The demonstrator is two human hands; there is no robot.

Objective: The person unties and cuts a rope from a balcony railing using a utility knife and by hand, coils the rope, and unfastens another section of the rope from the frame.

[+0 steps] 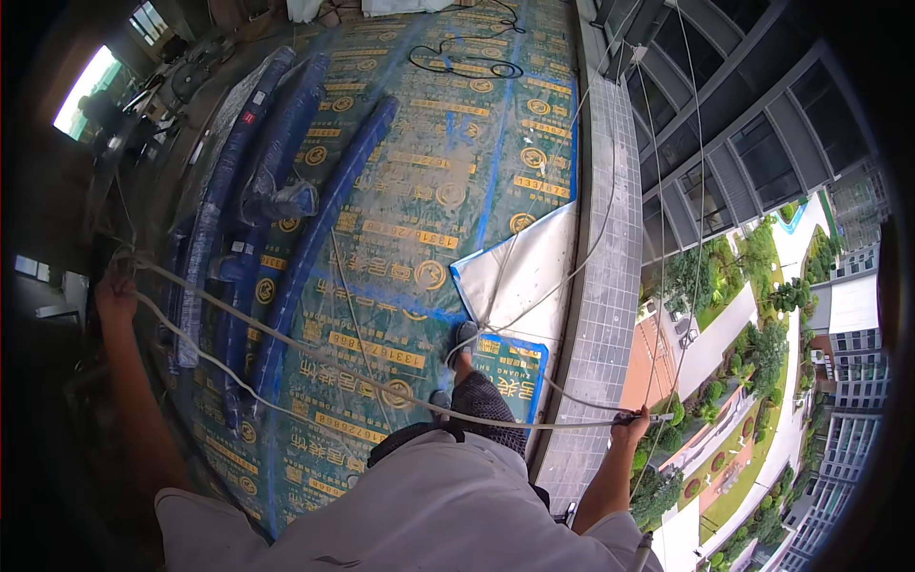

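Note:
My left hand (pixel 118 294), raised at the far left, is closed on a pale rope (pixel 272 334) that stretches across my body toward the right. A second, looped length of rope (pixel 200 351) hangs from that hand. My right hand (pixel 629 429), out over the edge at the lower right, grips the rope with a small dark metal fitting (pixel 651 418) at the fingers, whose exact shape is hard to make out. Thin lines (pixel 646 153) run vertically past it from the structure above. Further rope lies across the floor near my feet (pixel 465 338).
Long blue-wrapped bundles (pixel 315 105) lie on the green protective sheeting (pixel 438 153), which has a folded-back white corner (pixel 519 262). A black cable (pixel 462 67) lies farther off. A tiled ledge (pixel 615 191) borders a high drop to a courtyard (pixel 724 400). Dim clutter fills the left.

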